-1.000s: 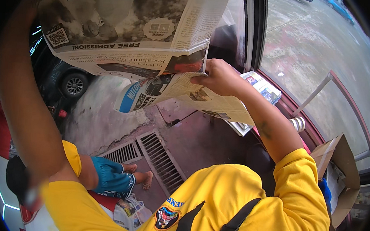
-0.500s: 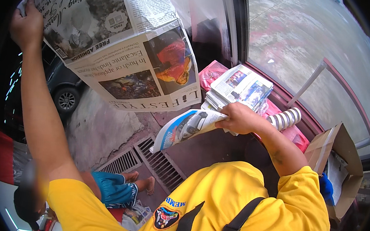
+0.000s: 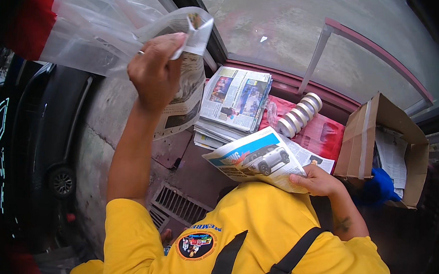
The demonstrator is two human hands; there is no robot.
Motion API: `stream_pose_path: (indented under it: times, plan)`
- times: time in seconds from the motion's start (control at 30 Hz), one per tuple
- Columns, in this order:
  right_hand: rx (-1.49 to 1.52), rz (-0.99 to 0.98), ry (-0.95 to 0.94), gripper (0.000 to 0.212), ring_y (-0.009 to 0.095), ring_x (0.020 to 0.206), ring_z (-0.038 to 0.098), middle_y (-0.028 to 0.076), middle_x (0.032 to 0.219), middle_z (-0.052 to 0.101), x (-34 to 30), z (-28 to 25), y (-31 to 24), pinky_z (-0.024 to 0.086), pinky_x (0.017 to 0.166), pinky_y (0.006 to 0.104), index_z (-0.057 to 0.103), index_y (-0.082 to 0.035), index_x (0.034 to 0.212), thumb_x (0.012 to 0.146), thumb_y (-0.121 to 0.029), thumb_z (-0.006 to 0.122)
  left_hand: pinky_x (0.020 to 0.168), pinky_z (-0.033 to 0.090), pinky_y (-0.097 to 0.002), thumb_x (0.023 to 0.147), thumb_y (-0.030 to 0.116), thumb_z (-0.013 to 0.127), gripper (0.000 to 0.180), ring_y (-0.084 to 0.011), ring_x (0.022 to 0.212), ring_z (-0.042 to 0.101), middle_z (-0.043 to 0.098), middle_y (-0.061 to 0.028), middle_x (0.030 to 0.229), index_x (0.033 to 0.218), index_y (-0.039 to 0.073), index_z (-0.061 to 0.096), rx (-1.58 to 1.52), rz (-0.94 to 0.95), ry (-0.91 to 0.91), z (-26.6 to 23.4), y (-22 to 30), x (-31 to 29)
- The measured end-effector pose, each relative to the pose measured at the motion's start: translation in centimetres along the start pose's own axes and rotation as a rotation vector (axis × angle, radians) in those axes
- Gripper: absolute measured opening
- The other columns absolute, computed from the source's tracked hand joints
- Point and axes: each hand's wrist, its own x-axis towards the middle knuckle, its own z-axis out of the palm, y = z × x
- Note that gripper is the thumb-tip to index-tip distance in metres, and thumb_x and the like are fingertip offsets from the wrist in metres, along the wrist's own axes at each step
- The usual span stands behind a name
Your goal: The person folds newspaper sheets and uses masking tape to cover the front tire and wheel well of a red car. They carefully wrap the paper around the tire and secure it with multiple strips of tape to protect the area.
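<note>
My left hand (image 3: 155,72) is raised, with a ring on one finger, and grips the upper edge of a newspaper sheet (image 3: 186,90). The sheet hangs nearly edge-on beside the newspaper stack, partly hidden behind the hand and forearm. In front of my chest, my right hand (image 3: 320,181) pinches the right end of a folded newspaper section (image 3: 259,158) that shows a car picture and a blue band; its thumb lies on top. Just beyond that section is the stack of newspapers (image 3: 235,97), its near side partly covered by the section.
Right of the stack, a column of tape rolls (image 3: 299,115) lies on red plastic (image 3: 325,137). An open cardboard box (image 3: 356,140) with papers and a blue item (image 3: 378,186) stands farther right. Glass panels border the far side. A floor grate (image 3: 179,204) and a dark car (image 3: 50,123) are left.
My left hand has swung inward to the right, and its spread sheet now hangs narrowed. My right hand has drawn the folded section closer to my chest. The view has shifted.
</note>
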Motion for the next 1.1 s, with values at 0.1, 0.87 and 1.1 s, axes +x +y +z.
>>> stream_pose_path:
  times: [0.1,0.87,1.1]
  plan:
    - [0.109,0.06,0.038,0.046,0.013,0.096,0.066,0.008,0.105,0.077,-2.0,0.4,0.6,0.053,0.089,0.0315,0.075,0.0,0.122,0.101,-0.041,0.073,0.081,0.062,-0.0364,0.084,0.004,0.079,0.016,-0.0255,0.093,0.077,0.078,-0.0054,0.094,0.098,0.008,0.074,-0.21,0.082,-0.221,8.5,5.5,-5.3]
    - [1.044,-0.48,1.23,0.037,0.02,0.11,0.072,0.012,0.124,0.075,-18.6,27.2,6.6,0.057,0.099,0.0359,0.07,0.004,0.129,0.1,-0.019,0.075,0.129,0.014,-0.052,0.099,0.085,0.015,0.103,-0.0313,0.161,0.024,0.035,-0.016,0.17,0.168,0.009,0.028,-1.782,-1.174,-1.252,14.4,22.6,-21.3]
    - [0.991,-0.331,1.49,0.034,0.018,0.11,0.071,0.013,0.124,0.075,-25.5,30.9,11.7,0.057,0.096,0.0339,0.069,0.005,0.128,0.102,-0.016,0.073,0.109,0.046,-0.039,0.101,0.032,0.074,0.051,-0.0204,0.124,0.064,0.071,-0.0079,0.132,0.139,0.0,0.061,-2.268,-0.883,-1.337,12.1,33.9,-9.5]
